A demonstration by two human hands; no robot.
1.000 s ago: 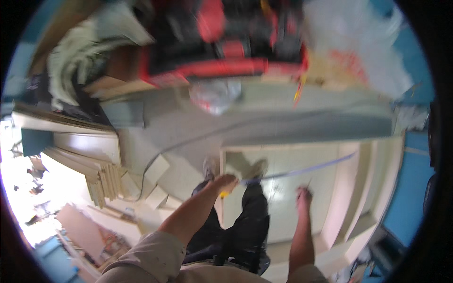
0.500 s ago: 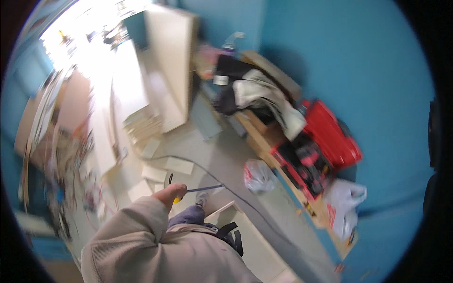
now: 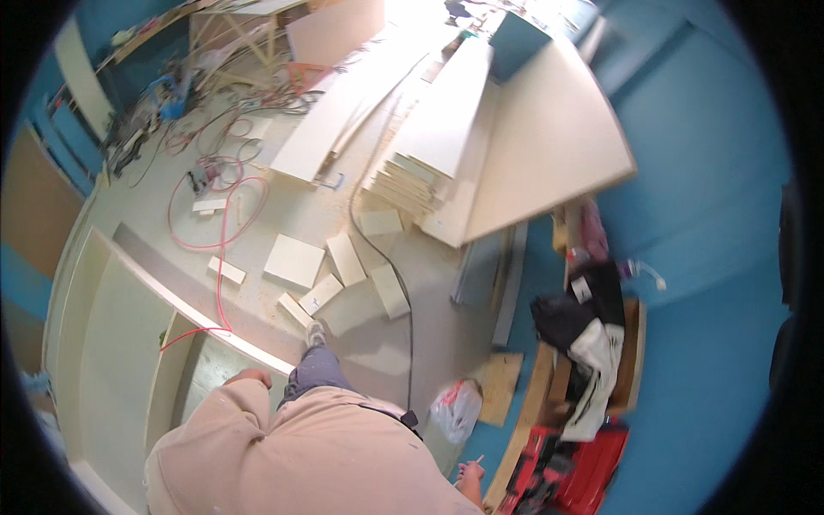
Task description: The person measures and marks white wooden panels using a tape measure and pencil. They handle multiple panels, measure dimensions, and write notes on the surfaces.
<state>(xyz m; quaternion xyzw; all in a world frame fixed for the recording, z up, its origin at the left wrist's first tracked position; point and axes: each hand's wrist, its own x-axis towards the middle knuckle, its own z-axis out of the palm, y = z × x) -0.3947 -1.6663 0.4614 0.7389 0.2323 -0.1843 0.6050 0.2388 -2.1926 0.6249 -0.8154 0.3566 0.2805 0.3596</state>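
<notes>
My left hand (image 3: 249,376) is beside the near rim of a large pale cabinet frame (image 3: 193,318) lying on the floor at left. Only the back of that hand shows clearly; its fingers are mostly hidden, and I cannot see anything in it. Low at the right, my right hand (image 3: 469,472) has its fingers closed together, with a small pale thin tip sticking out that I cannot name. It is nearest to a white plastic bag (image 3: 457,410) and a wooden ledge, close to a red open toolbox (image 3: 592,463) that holds dark tools.
Several offcut boards (image 3: 294,260) lie ahead, and a black cable (image 3: 410,343) runs across the floor. A red hose (image 3: 221,283) loops over the cabinet edge. Stacked white panels (image 3: 446,112) and a leaning board (image 3: 558,137) stand further off. Clothes (image 3: 592,343) lie by the blue wall.
My view has swung left, bringing in the cabinet frame. The left hand, which held a dark bar-like tool with a yellow part, is now by the cabinet rim without the tool showing. My right hand has appeared.
</notes>
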